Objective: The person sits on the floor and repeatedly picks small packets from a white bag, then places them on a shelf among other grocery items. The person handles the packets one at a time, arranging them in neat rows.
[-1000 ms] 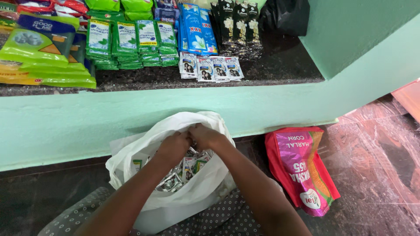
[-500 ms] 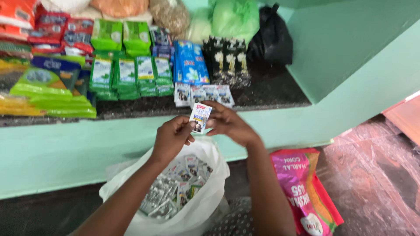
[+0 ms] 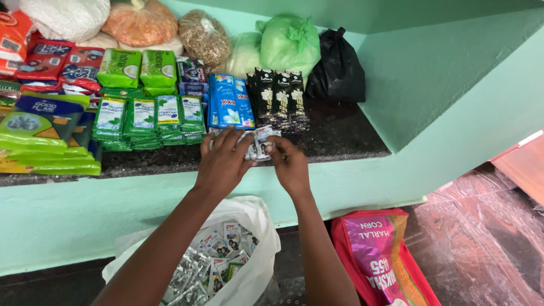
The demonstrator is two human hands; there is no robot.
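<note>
Both hands up at the shelf [image 3: 340, 141], the dark stone ledge w/ the green front. Left hand [image 3: 224, 161] lies palm-down at the shelf's front edge, fingers spread over a few small sachets [image 3: 262, 141]; can't tell if it grips any, they're mostly hidden under it. Right hand [image 3: 290, 164] is just beside it, fingertips pinched on the sachets from the right side. The two hands are close together, nearly touching, w/ the sachets between them, right at the shelf's front edge approx mid-length. Behind them on the shelf: blue packets [image 3: 229, 102] standing upright, black sachet strips [image 3: 279, 93] next to those on the right, stacks of green packets [image 3: 147, 116] to the left. Further back vs. the wall: a pale green bag [image 3: 289, 42], a black bag [image 3: 337, 68] in the shelf's right corner, a bag of brown grain [image 3: 204, 37]. Far left end of the shelf has flat yellow-green pouches [image 3: 42, 133]. Below the shelf, on the floor, a white plastic bag [image 3: 255, 249] sits open under the forearms, full of more small sachets, silver & printed. Right of that, also below the shelf, a pink-and-red sack [image 3: 379, 260] lies flat.
</note>
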